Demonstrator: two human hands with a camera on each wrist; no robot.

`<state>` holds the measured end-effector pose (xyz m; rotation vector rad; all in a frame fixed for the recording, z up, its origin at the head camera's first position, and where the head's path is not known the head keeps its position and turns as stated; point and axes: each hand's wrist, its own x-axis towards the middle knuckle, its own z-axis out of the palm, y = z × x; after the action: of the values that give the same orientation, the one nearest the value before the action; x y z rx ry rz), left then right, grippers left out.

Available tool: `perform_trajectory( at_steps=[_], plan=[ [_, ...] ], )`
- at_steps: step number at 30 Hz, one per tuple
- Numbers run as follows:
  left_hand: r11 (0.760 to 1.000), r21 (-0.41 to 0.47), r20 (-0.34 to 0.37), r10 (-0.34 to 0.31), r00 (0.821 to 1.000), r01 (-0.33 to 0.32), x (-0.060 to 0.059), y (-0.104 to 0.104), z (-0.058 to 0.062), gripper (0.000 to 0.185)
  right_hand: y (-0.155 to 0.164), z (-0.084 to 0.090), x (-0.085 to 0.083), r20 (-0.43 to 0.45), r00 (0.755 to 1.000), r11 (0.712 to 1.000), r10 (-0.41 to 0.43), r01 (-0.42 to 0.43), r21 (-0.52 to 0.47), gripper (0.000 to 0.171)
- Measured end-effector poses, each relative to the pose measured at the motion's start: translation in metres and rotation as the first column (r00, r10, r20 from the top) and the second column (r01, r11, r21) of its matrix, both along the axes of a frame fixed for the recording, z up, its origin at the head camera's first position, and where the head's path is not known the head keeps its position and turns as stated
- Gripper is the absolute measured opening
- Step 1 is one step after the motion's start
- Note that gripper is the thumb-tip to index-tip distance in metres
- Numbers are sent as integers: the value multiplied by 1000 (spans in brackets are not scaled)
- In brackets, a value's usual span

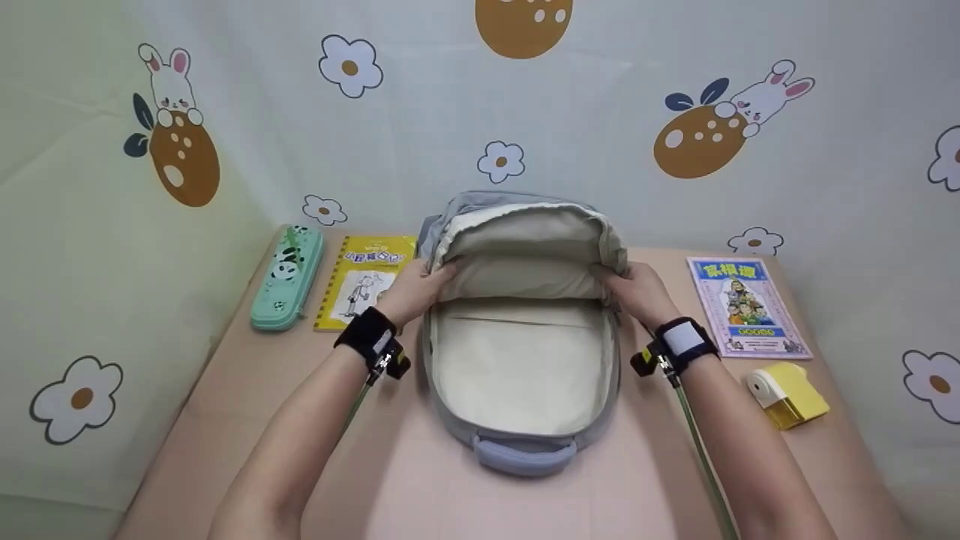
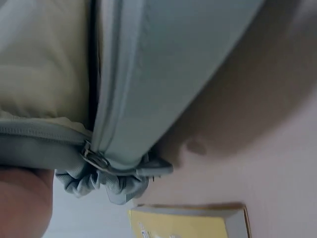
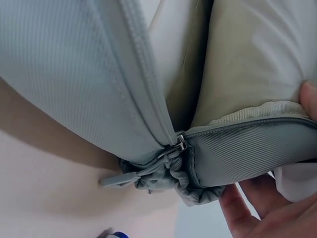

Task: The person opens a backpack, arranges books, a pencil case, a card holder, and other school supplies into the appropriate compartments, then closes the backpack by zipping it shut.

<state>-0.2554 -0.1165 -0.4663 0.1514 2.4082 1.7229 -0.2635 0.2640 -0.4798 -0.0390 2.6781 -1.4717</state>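
A light blue-grey backpack (image 1: pixel 517 375) lies unzipped on the table, its carry handle (image 1: pixel 525 456) towards me and its cream lining showing. The front panel (image 1: pixel 525 247) is folded up and away from the opening. My left hand (image 1: pixel 417 291) grips the panel's left edge, thumb on the lining. On the opposite edge, my right hand (image 1: pixel 639 291) does the same; its fingers (image 3: pixel 237 210) curl beneath the edge in the right wrist view. Zipper sliders rest at the lower corners of the opening, one slider (image 2: pixel 96 159) in the left wrist view, another slider (image 3: pixel 179 144) in the right.
Left of the backpack lie a green panda pencil case (image 1: pixel 287 277) and a yellow book (image 1: pixel 358 289), partly behind my left hand. To the right are a pink-purple book (image 1: pixel 748 307) and a yellow-and-white pencil sharpener (image 1: pixel 789 394). A patterned curtain (image 1: pixel 420 120) surrounds the table.
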Motion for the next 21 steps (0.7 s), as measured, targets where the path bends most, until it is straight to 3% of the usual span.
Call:
perform_trajectory(
  at_steps=[5,13,17,21],
  plan=[
    [999,28,14,40,999,-41,-1,4,0,68,1,-1,0,-12,1000,1000,-3,3,-7,52],
    [998,40,40,41,998,-43,-2,6,0,54,9,2,2,30,999,999,45,-46,21,59],
    [998,43,43,45,998,-47,-2,9,1,52,19,7,6,83,991,995,100,-100,-13,61],
    [998,46,44,48,998,-50,-2,11,2,51,30,13,8,80,979,982,186,-187,10,54]
  ],
)
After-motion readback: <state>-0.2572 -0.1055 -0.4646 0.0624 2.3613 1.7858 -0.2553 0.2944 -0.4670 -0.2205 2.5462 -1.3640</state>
